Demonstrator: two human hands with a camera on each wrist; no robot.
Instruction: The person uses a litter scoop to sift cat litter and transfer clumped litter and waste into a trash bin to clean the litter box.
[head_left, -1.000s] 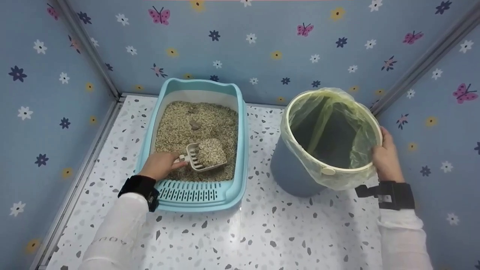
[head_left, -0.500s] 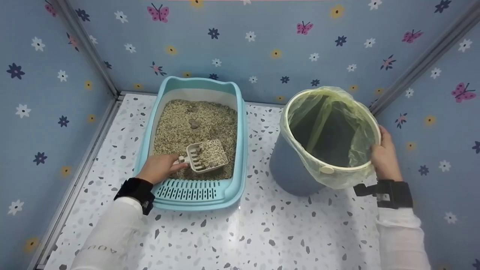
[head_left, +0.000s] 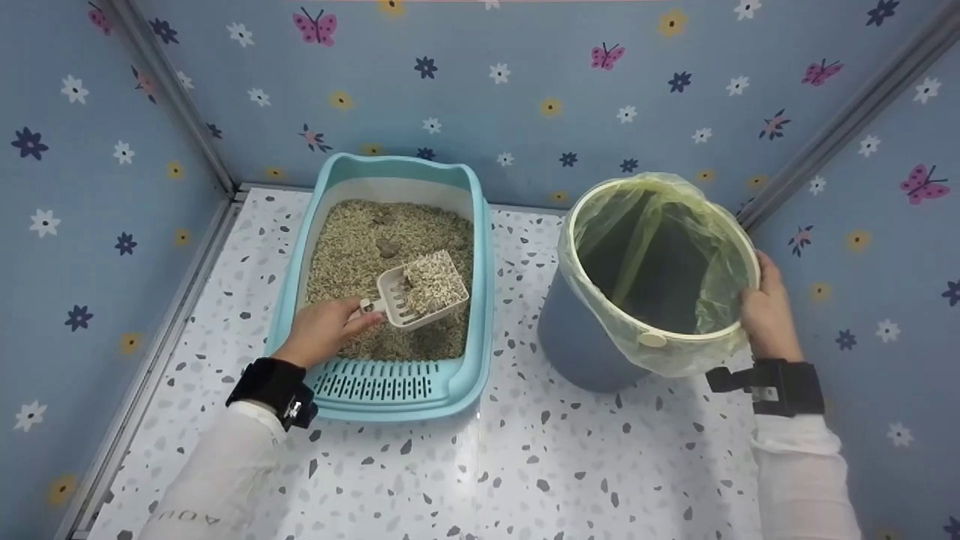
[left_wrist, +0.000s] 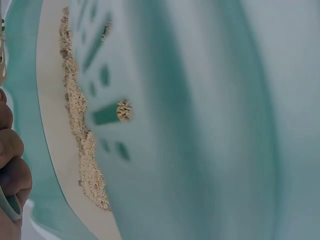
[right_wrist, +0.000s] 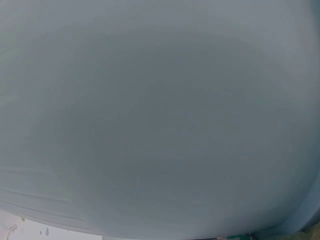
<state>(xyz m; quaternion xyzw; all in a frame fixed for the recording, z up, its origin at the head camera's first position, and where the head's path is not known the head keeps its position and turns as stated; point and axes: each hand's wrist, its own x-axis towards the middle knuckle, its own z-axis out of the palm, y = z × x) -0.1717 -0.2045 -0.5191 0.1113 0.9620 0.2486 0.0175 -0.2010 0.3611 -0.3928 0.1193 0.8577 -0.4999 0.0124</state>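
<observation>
My left hand (head_left: pixel 324 328) grips the handle of a beige slotted litter scoop (head_left: pixel 424 291), heaped with pale pellets. The scoop is tilted over the litter (head_left: pixel 352 240) inside a light blue litter box (head_left: pixel 486 300). In the left wrist view, curled fingers (left_wrist: pixel 11 150) show at the left edge beside the box wall. My right hand (head_left: pixel 770 319) holds the right side of the rim of a blue-grey trash bin (head_left: pixel 581 337), which leans and is lined with a translucent yellow bag (head_left: pixel 675 360). The right wrist view is filled by the bin's side.
Dark clumps (head_left: pixel 388 247) lie on the litter near the middle and back. A slotted step (head_left: pixel 375 381) forms the box's front. Speckled white floor (head_left: pixel 517 450) separates box and bin. Patterned blue panels (head_left: pixel 525 112) enclose the back and both sides.
The left hand has raised the loaded scoop slightly and shifted it to the right and back, leaving a darker hollow in the litter. The right hand and bin have hardly moved.
</observation>
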